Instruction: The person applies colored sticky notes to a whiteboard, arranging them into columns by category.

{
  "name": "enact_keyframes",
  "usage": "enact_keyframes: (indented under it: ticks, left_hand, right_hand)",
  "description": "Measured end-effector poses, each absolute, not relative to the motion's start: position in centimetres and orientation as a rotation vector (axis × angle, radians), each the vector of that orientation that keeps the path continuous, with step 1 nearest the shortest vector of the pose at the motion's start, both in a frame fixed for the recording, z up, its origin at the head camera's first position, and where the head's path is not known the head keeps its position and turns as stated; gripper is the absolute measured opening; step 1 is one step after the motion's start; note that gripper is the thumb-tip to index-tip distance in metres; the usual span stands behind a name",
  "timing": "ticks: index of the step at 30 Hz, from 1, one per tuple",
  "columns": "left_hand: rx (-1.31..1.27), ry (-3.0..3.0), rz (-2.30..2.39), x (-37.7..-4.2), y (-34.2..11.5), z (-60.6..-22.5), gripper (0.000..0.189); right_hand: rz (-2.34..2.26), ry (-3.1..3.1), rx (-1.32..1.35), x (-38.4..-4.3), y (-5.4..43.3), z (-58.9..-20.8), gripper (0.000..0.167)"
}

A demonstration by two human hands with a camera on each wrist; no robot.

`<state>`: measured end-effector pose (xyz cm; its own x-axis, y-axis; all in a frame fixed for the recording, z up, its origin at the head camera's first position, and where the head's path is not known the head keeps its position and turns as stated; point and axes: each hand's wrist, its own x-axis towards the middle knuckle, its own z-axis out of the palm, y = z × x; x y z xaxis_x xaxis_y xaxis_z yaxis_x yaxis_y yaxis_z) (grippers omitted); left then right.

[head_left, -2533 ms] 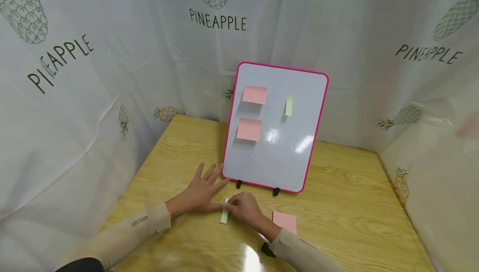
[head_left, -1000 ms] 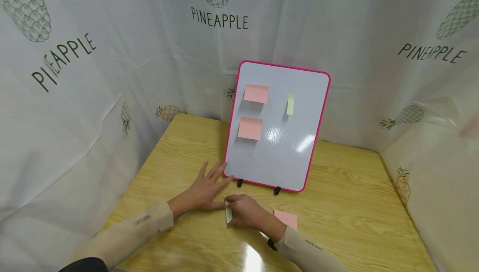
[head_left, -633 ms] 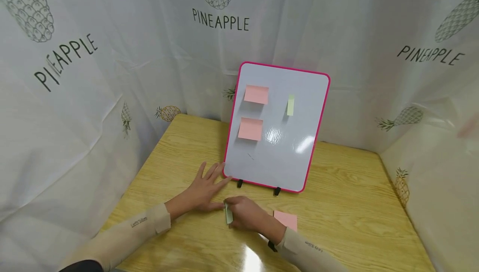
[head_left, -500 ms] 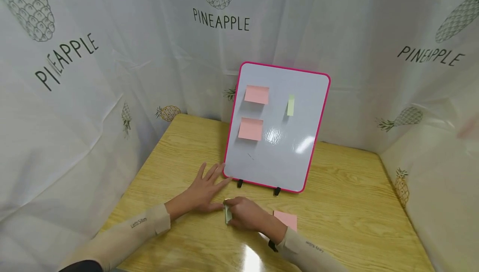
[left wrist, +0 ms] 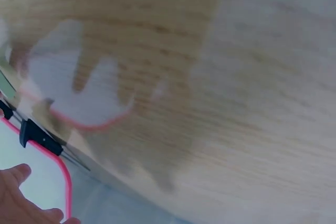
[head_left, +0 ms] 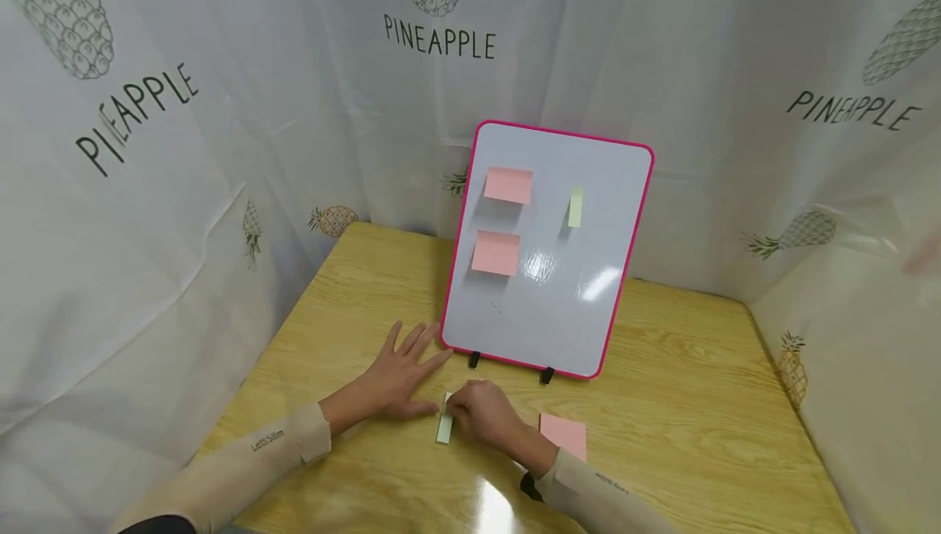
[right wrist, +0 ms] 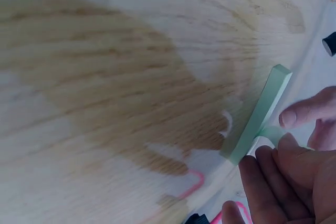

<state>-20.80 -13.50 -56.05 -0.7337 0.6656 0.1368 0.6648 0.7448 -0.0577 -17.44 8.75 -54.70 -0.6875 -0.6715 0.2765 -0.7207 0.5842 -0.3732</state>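
Observation:
A narrow pad of pale green sticky notes [head_left: 444, 429] lies on the table in front of the whiteboard [head_left: 547, 313]. My right hand [head_left: 487, 413] is at its far end with curled fingers. In the right wrist view, the right hand [right wrist: 299, 182] pinches a lifted green sheet [right wrist: 271, 134] beside the thick pad [right wrist: 260, 109]. My left hand [head_left: 393, 383] lies spread on the table, its thumb close to the pad and its fingertips by the board's lower left corner. On the board hang two pink notes [head_left: 507, 185] and a green strip note [head_left: 576, 207].
A pad of pink sticky notes [head_left: 564, 434] lies right of the right hand. A black object [head_left: 529, 487] is partly hidden by the right sleeve. Small black feet [head_left: 547, 376] hold up the board. A pineapple-print curtain [head_left: 331, 109] surrounds the wooden table [head_left: 684, 403].
The right hand has turned and drawn up off the pad's near end, so more of the green pad shows. The left hand has stayed nearly still.

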Motion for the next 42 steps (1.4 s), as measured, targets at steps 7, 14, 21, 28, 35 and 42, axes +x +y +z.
enact_keyframes:
  ticks: [7, 14, 21, 28, 35, 42]
  left_hand:
    - [-1.136, -2.82, 0.011, -20.4, -12.7, -55.4, 0.097]
    - [-1.126, -2.851, -0.002, -20.2, -12.2, -55.6, 0.104]
    - [-1.049, -2.897, 0.052, -20.3, -12.2, -56.0, 0.108]
    - [-1.045, -2.904, 0.045, -20.0, -12.0, -55.6, 0.109]
    - [-1.038, -2.919, 0.054, -20.0, -12.0, -55.4, 0.109]
    - [-1.075, -2.888, 0.074, -20.0, -12.0, -55.7, 0.103]
  right_hand:
    - [0.902, -2.78, 1.025, -17.9, 8.8, -54.9, 0.009]
    - [1.089, -2.837, 0.989, -18.8, 9.0, -54.5, 0.02]
    - [1.319, -2.912, 0.903, -21.5, 10.4, -53.7, 0.018]
    - [1.627, -3.042, 0.528, -23.3, 11.3, -52.7, 0.022]
    - [1.745, -2.989, 0.404, -23.8, 12.3, -51.3, 0.022]
    - [1.96, -2.97, 0.413, -24.5, 14.2, -48.9, 0.028]
